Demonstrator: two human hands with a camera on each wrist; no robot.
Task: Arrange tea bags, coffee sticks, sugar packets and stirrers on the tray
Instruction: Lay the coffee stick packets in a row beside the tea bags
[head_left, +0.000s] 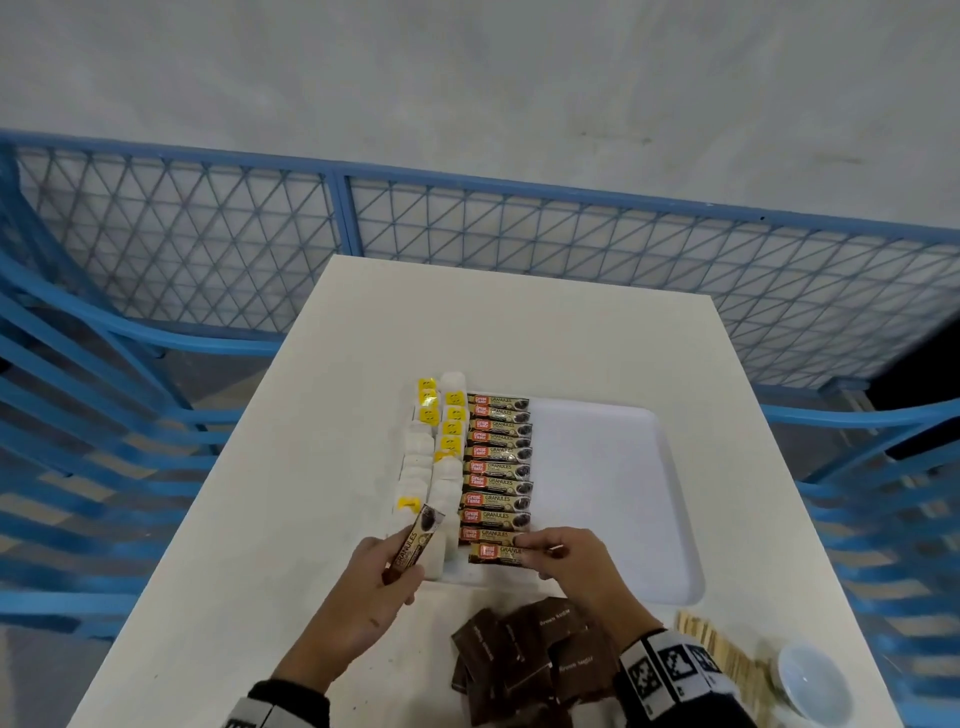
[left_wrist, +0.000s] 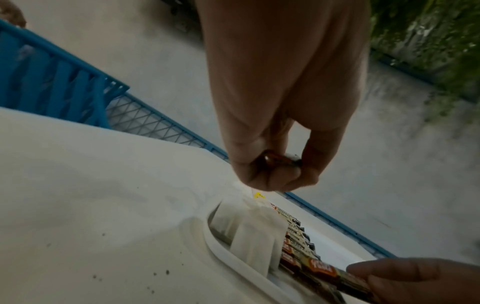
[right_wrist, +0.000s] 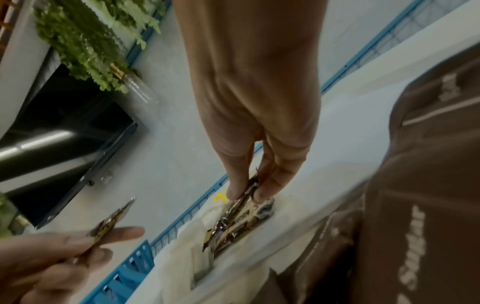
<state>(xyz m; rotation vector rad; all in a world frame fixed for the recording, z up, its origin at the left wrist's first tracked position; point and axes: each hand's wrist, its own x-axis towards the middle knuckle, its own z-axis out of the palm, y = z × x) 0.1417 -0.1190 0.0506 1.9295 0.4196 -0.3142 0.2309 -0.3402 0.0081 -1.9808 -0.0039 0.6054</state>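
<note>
**Coffee column nearly full; one stick going down, one waiting**

On the white rectangular plastic tray (head_left: 613, 467), the left part is filled: white paper tea bags with yellow tags (head_left: 441, 452) in two columns, then a column of brown-and-gold foil coffee sticks (head_left: 497, 457) lying crosswise, edge to edge. Parallel packing likely saves room for the rest; the tray's right half is bare.

Right hand (head_left: 566, 558): thumb and fingers pinch the right end of a coffee stick at the near end of the column (head_left: 493, 552), which sits slightly skewed, apparently being squared against its neighbour. Left hand (head_left: 363, 587): fingers curled round a spare brown foil coffee stick (head_left: 413, 540), raised and tilted over the tray's near-left corner, probably queued as the next piece.

Brown paper sugar packets (head_left: 524, 654) lie heaped on the white table (head_left: 249, 519) near the tray's front edge; pale wooden stirrers (head_left: 711, 649) beside them, both unplaced.

View differences: head view alone shows the whole layout. Right wrist view shows the pinch from behind, fingertips (right_wrist: 259, 195) on foil. Left wrist view shows the raised tray rim and the left grip end-on.
</note>
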